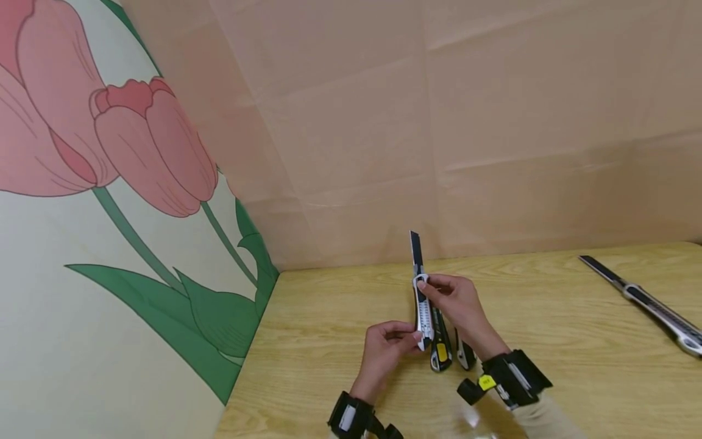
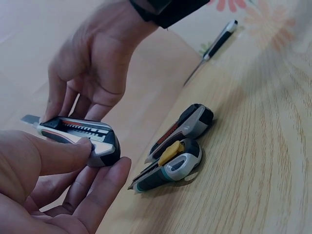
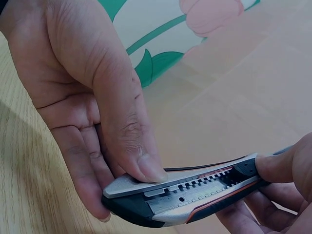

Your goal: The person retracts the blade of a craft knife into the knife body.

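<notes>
A silver-and-black utility knife point(image 1: 424, 317) is held between both hands, its dark blade point(image 1: 417, 250) extended and pointing away from the body. My left hand point(image 1: 384, 350) pinches the rear end of its handle between thumb and fingers. At the front, my right hand point(image 1: 457, 305) grips the handle with the thumb on the black slider point(image 3: 243, 167). The right wrist view shows the toothed slot along the handle. Beneath the hands, a black utility knife with a yellow part point(image 2: 168, 165) lies beside another silver-and-black one point(image 2: 183, 129), partly hidden by the right hand in the head view.
Farther right on the wooden table point(image 1: 318, 366) lies one more utility knife point(image 1: 652, 311) with its blade out. Brown paper point(image 1: 356, 122) covers the back wall, and a tulip-patterned wall point(image 1: 153, 244) stands at the left.
</notes>
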The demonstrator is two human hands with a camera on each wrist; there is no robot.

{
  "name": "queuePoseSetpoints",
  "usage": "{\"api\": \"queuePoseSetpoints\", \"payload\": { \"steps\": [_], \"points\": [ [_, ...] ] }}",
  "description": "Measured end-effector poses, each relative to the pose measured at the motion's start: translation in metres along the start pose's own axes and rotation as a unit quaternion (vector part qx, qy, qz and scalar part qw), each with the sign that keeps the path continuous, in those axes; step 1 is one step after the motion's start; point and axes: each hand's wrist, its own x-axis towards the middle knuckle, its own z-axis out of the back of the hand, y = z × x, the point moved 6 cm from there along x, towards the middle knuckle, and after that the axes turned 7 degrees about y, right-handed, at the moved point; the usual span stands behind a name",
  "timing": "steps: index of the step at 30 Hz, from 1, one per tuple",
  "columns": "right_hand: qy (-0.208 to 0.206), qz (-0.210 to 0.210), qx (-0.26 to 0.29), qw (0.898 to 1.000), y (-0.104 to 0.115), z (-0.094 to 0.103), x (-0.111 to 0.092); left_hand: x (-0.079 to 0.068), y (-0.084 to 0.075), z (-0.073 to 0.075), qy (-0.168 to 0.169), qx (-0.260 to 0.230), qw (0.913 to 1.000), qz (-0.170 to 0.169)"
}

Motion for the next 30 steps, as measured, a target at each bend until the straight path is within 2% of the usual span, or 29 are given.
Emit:
{"api": "queuePoseSetpoints", "payload": {
  "steps": [7,14,19,25,30],
  "points": [
    [0.006,-0.006,0.003,1.0,-0.002,0.001,-0.005,-0.003,0.0,-0.002,-0.01,0.009,0.9999,0.01],
    [0.01,0.023,-0.002,1.0,0.007,-0.002,-0.004,-0.003,-0.004,0.0,-0.015,0.007,0.9999,-0.003],
    [0.009,0.027,-0.001,1.0,0.01,0.0,-0.006,-0.003,-0.004,-0.002,-0.01,-0.006,0.9999,-0.003],
    [0.007,0.011,0.003,1.0,0.004,0.002,-0.011,-0.005,0.0,-0.004,-0.01,-0.007,0.9999,0.001],
    [0.002,0.024,-0.005,1.0,0.005,0.003,-0.01,-0.003,0.0,-0.004,-0.006,-0.001,1.0,-0.005]
  ]
}}
